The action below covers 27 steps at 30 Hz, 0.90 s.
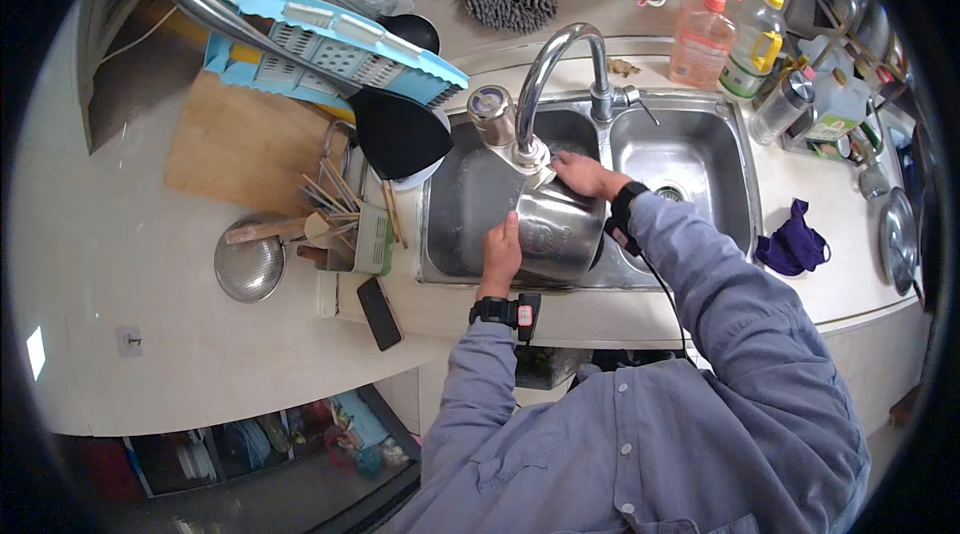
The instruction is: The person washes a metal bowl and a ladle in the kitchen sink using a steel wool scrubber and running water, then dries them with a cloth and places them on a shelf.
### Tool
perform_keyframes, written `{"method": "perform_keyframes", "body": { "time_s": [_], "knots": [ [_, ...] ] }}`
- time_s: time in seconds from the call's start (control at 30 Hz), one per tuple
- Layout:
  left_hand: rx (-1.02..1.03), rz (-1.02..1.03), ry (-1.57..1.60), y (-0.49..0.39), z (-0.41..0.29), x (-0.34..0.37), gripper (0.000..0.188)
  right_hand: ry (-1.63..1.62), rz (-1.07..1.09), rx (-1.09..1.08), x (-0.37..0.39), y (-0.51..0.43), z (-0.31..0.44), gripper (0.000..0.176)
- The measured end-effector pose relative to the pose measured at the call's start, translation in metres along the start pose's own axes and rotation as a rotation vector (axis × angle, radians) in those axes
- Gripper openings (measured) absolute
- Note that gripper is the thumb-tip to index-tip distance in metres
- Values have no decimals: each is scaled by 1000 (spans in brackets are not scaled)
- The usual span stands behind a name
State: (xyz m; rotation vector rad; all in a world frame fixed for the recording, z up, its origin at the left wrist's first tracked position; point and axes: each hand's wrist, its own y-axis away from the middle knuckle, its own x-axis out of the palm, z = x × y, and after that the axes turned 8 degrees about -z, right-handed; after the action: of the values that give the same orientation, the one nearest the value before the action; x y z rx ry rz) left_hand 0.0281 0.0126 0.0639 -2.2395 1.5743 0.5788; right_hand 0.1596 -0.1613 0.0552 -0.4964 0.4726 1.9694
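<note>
A stainless steel pot (559, 237) is tilted on its side in the left basin of a double sink (457, 196). My left hand (501, 249) grips its left side, the thumb lying along the rim. At the pot's upper right, my right hand (581, 174) reaches to its mouth, just beside the faucet's filter head; its fingertips are partly hidden, and whether they hold anything cannot be told. The chrome gooseneck faucet (559, 38) arches over the pot, with a cylindrical water filter (493, 113) attached at its outlet.
Left of the sink stand a utensil holder (371, 241), a strainer (251, 264), a phone (379, 313) and a wooden cutting board (232, 144). A black spatula (401, 132) overhangs the sink's left edge. Soap bottle (703, 42), detergent bottle (754, 46) and purple cloth (795, 243) are on the right.
</note>
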Motion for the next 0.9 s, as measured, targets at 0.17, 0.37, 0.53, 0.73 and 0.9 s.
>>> {"method": "perform_keyframes", "body": {
  "time_s": [0.17, 0.37, 0.53, 0.73, 0.9],
  "knots": [
    [-66, -64, -33, -2, 4, 12, 65, 427, -322, -370, 40, 68, 27, 51],
    [-109, 125, 108, -21, 29, 23, 66, 530, -302, -470, 51, 114, 29, 52],
    [-94, 65, 192, -20, 50, 34, 72, 321, -192, -142, 20, 48, 16, 51],
    [-261, 119, 358, -36, 40, 35, 75, 517, -281, -482, 58, 106, 19, 50],
    [-80, 95, 89, -25, 18, 14, 58, 494, -240, -583, 58, 119, 23, 51]
  ]
}}
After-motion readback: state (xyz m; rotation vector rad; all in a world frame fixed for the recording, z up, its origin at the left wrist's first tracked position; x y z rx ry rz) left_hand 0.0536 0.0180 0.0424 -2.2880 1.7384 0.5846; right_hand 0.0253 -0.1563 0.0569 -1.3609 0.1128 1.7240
